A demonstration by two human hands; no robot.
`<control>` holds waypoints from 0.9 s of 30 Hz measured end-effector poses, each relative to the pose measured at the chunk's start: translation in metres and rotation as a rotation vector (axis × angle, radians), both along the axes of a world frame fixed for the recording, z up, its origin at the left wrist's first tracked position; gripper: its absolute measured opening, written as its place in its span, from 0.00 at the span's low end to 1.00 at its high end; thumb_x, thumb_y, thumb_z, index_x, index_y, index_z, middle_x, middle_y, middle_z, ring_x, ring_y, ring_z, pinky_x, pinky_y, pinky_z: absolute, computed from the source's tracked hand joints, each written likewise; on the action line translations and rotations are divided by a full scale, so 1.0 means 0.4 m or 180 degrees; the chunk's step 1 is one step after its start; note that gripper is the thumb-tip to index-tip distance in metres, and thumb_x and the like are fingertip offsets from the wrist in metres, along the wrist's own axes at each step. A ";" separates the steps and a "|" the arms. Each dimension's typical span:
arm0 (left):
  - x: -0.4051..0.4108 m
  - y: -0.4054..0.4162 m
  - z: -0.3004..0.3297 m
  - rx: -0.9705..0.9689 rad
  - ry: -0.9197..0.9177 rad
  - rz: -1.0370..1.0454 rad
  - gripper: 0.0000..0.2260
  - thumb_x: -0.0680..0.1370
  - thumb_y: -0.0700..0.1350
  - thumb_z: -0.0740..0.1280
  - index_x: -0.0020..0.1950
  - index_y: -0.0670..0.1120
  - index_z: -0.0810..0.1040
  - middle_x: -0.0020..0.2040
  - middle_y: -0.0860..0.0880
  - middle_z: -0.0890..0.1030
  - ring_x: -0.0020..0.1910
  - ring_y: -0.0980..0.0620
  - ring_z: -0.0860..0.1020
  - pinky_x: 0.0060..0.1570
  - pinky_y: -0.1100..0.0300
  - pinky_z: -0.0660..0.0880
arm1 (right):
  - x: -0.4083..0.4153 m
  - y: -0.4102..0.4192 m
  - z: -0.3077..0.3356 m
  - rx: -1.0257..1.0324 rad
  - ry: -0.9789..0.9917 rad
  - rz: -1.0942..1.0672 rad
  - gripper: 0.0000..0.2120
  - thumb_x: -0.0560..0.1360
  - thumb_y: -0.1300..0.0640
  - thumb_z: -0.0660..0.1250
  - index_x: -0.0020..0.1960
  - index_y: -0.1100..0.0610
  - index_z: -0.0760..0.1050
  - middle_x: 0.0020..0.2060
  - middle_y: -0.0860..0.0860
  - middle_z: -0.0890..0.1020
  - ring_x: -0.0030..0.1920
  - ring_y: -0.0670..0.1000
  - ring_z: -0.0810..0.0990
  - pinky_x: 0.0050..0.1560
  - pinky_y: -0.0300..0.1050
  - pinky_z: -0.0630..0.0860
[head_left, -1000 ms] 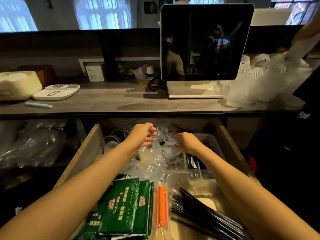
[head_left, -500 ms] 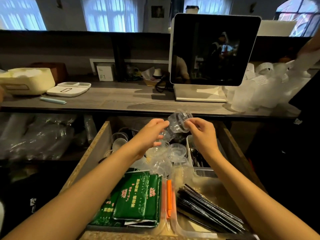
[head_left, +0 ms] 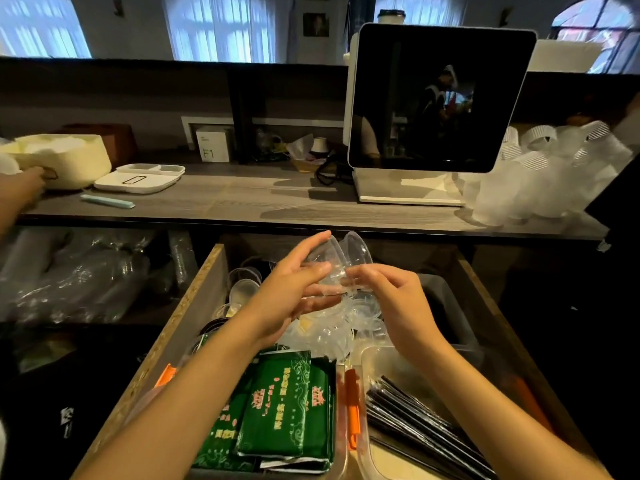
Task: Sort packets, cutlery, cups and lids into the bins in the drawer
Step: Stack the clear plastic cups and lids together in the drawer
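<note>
Both hands have lifted the cups (head_left: 341,261) up above the drawer (head_left: 194,299). Left hand (head_left: 294,289) cradles them, fingers straight; right hand (head_left: 388,292) pinches a rim (clear plastic, hard to see). Cup sorting; next, probably pull them apart gently.

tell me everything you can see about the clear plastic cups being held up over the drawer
The clear cups are small, thin, see-through plastic tubs with round rims, at least two, tilted on their sides. They are lifted above the open drawer, over a heap of similar clear cups. The left hand cradles them with nearly straight fingers; the right hand pinches their lower edge.
</note>
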State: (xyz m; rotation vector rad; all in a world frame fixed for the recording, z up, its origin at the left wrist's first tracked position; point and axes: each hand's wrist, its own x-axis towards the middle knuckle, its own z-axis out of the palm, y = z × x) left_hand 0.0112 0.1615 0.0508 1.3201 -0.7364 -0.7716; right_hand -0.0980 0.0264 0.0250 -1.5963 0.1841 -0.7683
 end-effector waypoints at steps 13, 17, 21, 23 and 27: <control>-0.003 0.002 -0.039 -0.0245 0.0338 0.0068 0.27 0.67 0.49 0.75 0.65 0.52 0.73 0.61 0.43 0.81 0.56 0.47 0.84 0.49 0.54 0.82 | -0.018 0.005 -0.030 -0.0683 0.0088 0.0360 0.12 0.80 0.60 0.59 0.59 0.56 0.79 0.53 0.48 0.84 0.56 0.49 0.81 0.56 0.42 0.76; -0.009 0.005 -0.045 -0.0156 0.0403 0.0026 0.27 0.68 0.50 0.74 0.65 0.52 0.71 0.61 0.42 0.80 0.52 0.48 0.85 0.46 0.54 0.82 | -0.020 0.031 -0.036 -0.0831 0.0100 0.0772 0.15 0.82 0.57 0.53 0.61 0.56 0.76 0.54 0.48 0.83 0.58 0.51 0.80 0.58 0.40 0.74; 0.000 0.012 -0.049 -0.0181 0.0434 -0.0477 0.32 0.72 0.54 0.74 0.74 0.62 0.67 0.65 0.40 0.77 0.57 0.41 0.83 0.55 0.49 0.81 | -0.013 0.037 -0.040 -0.0870 0.0037 0.0731 0.16 0.81 0.52 0.54 0.60 0.57 0.77 0.53 0.51 0.81 0.56 0.54 0.79 0.58 0.50 0.74; 0.001 0.013 -0.051 -0.0211 0.0428 -0.0574 0.28 0.72 0.54 0.72 0.72 0.60 0.70 0.66 0.42 0.77 0.58 0.42 0.83 0.53 0.50 0.81 | -0.013 0.034 -0.043 -0.1042 0.0065 0.0751 0.16 0.81 0.52 0.54 0.58 0.56 0.78 0.53 0.50 0.80 0.57 0.54 0.78 0.59 0.52 0.73; -0.004 0.008 -0.045 -0.0226 0.0306 -0.0200 0.23 0.70 0.57 0.74 0.63 0.55 0.75 0.63 0.43 0.78 0.52 0.44 0.85 0.40 0.53 0.82 | -0.013 0.022 -0.042 -0.1019 0.0183 0.0918 0.18 0.81 0.51 0.55 0.60 0.59 0.78 0.58 0.50 0.81 0.63 0.52 0.77 0.65 0.49 0.72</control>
